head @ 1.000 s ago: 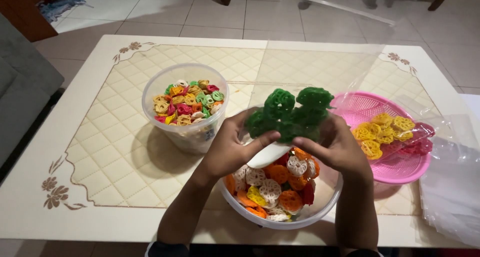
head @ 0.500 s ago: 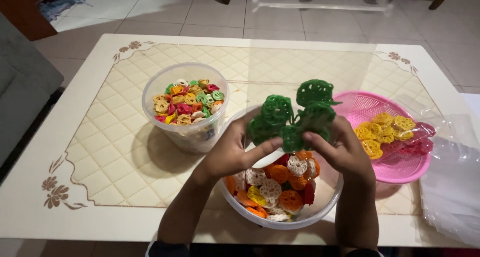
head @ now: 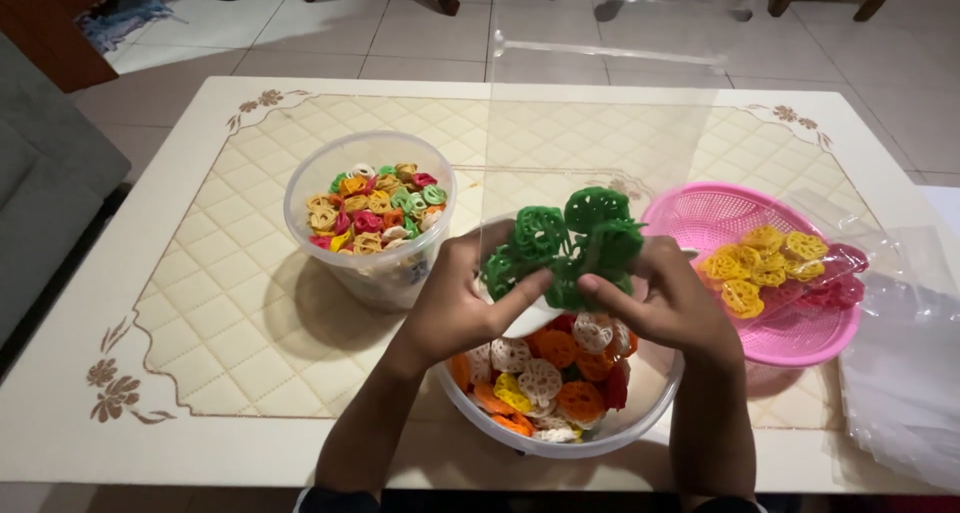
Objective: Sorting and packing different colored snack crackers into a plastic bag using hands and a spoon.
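Both my hands hold a clear plastic bag (head: 600, 103) with several green flower-shaped crackers (head: 565, 243) bunched at its bottom. My left hand (head: 465, 303) pinches the bag from the left, my right hand (head: 665, 303) from the right. The bag's upper part stands tall toward the far table edge. Under my hands sits a clear bowl (head: 640, 428) filled with orange, white, yellow and red crackers (head: 545, 378).
A clear tub (head: 370, 213) of mixed coloured crackers stands at the left. A pink strainer basket (head: 800, 338) with yellow and red crackers is at the right. More clear plastic bags (head: 900, 373) lie at the table's right edge. The cream table (head: 200, 323) has a quilted pattern.
My hands have lifted the bag of green crackers slightly and gathered the crackers closer together above the bowl. The bag's top now rises higher toward the far edge.
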